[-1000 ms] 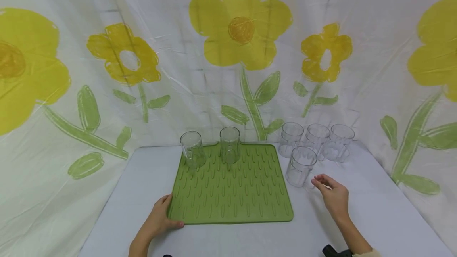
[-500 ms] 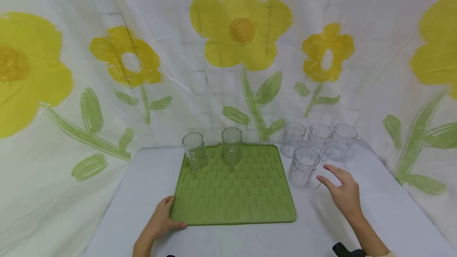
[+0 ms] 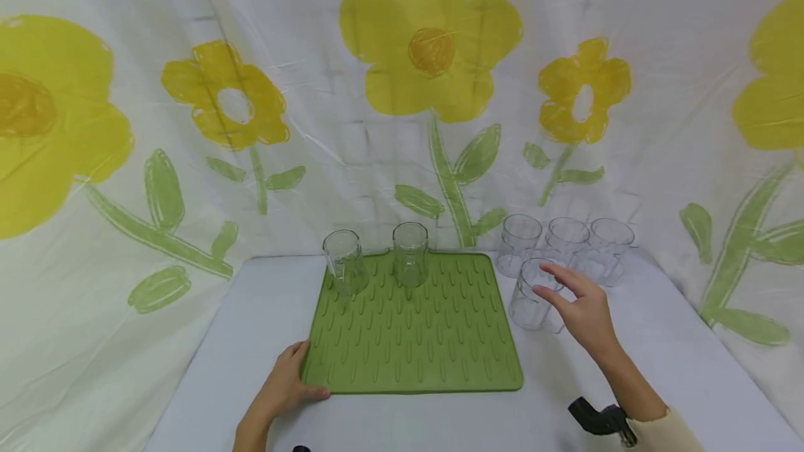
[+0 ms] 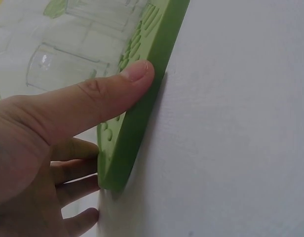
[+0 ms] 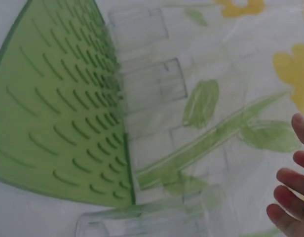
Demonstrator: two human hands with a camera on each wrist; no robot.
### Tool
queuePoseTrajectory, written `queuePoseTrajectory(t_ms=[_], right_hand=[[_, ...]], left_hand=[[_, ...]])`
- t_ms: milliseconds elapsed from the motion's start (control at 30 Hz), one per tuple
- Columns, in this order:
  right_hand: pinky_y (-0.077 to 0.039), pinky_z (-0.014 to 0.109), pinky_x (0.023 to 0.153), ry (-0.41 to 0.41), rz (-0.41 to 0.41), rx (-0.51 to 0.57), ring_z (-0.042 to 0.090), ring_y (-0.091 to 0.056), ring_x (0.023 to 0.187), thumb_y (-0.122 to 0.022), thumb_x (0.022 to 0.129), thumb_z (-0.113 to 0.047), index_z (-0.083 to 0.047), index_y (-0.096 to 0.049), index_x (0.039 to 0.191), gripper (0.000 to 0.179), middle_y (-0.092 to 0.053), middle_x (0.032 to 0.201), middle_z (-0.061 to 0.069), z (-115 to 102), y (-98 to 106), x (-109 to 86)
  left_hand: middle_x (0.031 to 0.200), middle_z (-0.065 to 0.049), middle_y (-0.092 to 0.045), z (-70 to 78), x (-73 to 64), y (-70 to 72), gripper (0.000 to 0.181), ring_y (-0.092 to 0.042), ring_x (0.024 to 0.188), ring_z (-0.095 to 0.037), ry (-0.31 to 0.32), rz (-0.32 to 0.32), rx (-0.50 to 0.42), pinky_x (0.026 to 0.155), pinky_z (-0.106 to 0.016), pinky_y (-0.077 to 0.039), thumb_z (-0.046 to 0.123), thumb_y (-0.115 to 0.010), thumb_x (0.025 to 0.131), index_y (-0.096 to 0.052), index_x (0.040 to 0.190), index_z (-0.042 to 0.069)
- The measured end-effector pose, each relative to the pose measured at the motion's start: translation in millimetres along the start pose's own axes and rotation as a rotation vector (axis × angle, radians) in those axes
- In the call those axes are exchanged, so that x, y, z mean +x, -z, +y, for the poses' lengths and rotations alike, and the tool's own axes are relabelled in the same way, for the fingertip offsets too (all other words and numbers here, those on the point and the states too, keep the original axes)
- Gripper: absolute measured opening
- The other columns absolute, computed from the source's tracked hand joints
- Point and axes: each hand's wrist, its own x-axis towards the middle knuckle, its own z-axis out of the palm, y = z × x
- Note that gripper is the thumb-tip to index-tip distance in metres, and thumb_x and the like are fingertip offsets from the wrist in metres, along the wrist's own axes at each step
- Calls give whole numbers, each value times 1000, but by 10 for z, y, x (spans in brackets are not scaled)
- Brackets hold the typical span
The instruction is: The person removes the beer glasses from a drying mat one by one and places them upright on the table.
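My left hand (image 3: 284, 383) holds the near left corner of a green ridged drying mat (image 3: 414, 340). In the left wrist view its thumb (image 4: 137, 74) lies over the front edge, and the other fingers meet the left side. Two clear glass mugs stand on the mat's back part, one at the left (image 3: 346, 270) and one at the middle (image 3: 410, 257). Above the table, my right hand (image 3: 584, 309) is raised with thumb and fingers spread apart, holding nothing. Its fingertips overlap the rim of the nearest glass mug (image 3: 527, 305) to the mat's right.
Behind that mug, three more glass mugs (image 3: 518, 250) stand close together in a row at the back right. A white table (image 3: 440, 424) bears everything. A curtain (image 3: 352, 159) with yellow flowers hangs right behind it.
My right hand first leaves the near mug's handle, its fingers spreading, then moves up and left to the mug's rim. The mugs and my left hand stay in place on the table.
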Motion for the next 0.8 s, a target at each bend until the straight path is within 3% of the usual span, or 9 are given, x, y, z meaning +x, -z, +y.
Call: queuePoseTrajectory(t_ms=[167, 367, 600, 800], right_hand=[[-45, 1, 87, 11, -82, 111, -18, -53, 102, -74, 81, 2, 5, -67, 117, 36, -68, 114, 24, -56, -139, 123], [-52, 11, 88, -88, -184, 219, -7, -58, 102, -72, 85, -4, 6, -64, 121, 38, -66, 118, 24, -106, -371, 209], [-54, 14, 86, -223, -296, 307, 36, -61, 114, -72, 88, -13, 3, -59, 130, 46, -63, 126, 24, -145, -721, 322], [-58, 34, 91, -240, -348, 337, 39, -60, 115, -72, 88, -15, 2, -59, 131, 48, -63, 125, 24, -198, -1035, 404]], left_hand=[[146, -33, -37, 0, 6, -5, 118, -34, 135, -53, 6, 1, -2, 111, -62, -34, 33, -94, 57, -31, 144, -14], [146, -33, -37, 21, -8, 7, 118, -34, 134, -53, 12, -2, -3, 111, -63, -34, 32, -94, 56, -31, 145, -14], [146, -33, -37, 27, -13, 18, 117, -34, 134, -54, 10, 0, -5, 111, -63, -34, 31, -94, 56, -31, 144, -14], [146, -33, -37, 19, 1, 2, 119, -34, 134, -53, 16, -2, -8, 111, -63, -34, 33, -94, 55, -31, 145, -13]])
